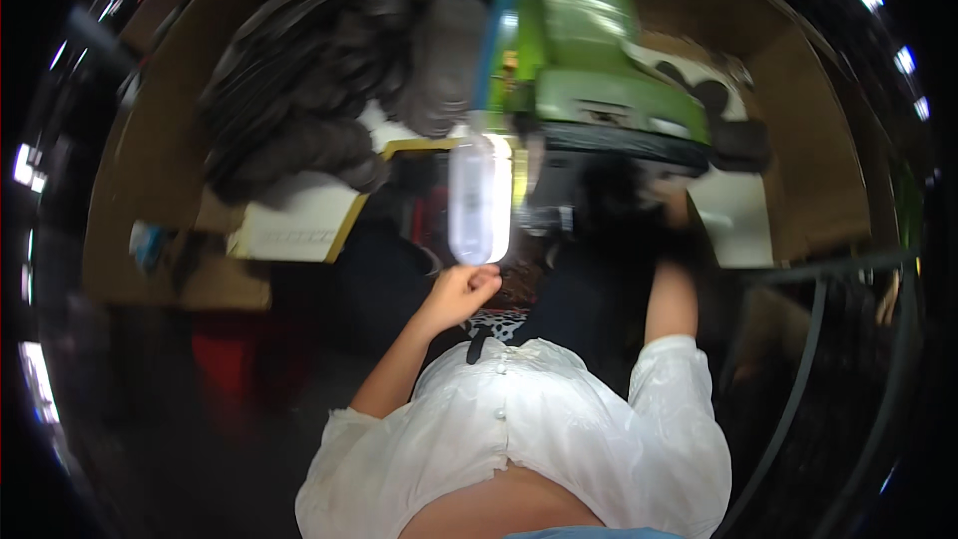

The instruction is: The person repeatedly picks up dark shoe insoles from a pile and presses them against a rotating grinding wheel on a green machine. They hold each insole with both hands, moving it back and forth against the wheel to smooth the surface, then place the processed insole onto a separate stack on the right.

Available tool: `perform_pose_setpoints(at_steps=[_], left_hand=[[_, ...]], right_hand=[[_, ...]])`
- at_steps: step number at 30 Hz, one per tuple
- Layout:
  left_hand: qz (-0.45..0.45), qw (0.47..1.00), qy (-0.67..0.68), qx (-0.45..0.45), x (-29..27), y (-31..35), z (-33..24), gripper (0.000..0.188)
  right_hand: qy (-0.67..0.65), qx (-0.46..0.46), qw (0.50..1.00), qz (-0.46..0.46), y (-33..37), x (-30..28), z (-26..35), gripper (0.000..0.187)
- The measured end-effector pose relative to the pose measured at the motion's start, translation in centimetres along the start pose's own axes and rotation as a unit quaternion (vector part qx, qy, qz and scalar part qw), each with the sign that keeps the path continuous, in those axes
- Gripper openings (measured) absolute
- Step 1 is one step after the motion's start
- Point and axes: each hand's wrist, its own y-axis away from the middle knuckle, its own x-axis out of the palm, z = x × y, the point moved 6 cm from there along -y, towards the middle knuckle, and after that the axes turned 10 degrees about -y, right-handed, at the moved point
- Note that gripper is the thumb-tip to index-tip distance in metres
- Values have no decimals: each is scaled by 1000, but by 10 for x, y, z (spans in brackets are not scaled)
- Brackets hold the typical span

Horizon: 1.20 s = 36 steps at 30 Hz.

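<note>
My left hand (469,289) is closed, with its fingers curled in, just below a long clear oval piece with a bright strip of light (481,200). The lower end of that piece meets the hand in the picture; I cannot tell whether they touch. Ahead and to the right stands a green machine (609,90) with a dark lower edge, like a sewing machine. My right hand (671,198) reaches under its right end, smeared by motion, its fingers unclear. Beside it is a blurred black shape (611,188) I cannot make out.
Stacks of rounded dark grey pieces (319,80) lie at the far left, with more grey pieces (738,140) at the right. Brown cardboard walls (818,110) surround the work area. A metal frame (818,279) stands at right. A blue tube (496,30) rises beside the machine.
</note>
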Motion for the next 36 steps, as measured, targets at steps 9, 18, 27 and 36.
perform_pose_setpoints(at_steps=[9, 18, 27, 36], left_hand=[[-591, 658, -459, -85, -243, -1, 10, 54], [-512, 739, -431, -74, -264, 39, 10, 51], [-220, 915, 333, 65, -64, 49, -89, 71], [3, 967, 239, 85, -3, -3, -107, 30]], right_hand=[[242, -313, 902, 175, 130, 56, -44, 22], [118, -123, 967, 187, 168, 30, -51, 18], [116, -308, 903, 277, 257, 94, 46, 65], [-63, 236, 821, 517, 302, 74, -31, 30]])
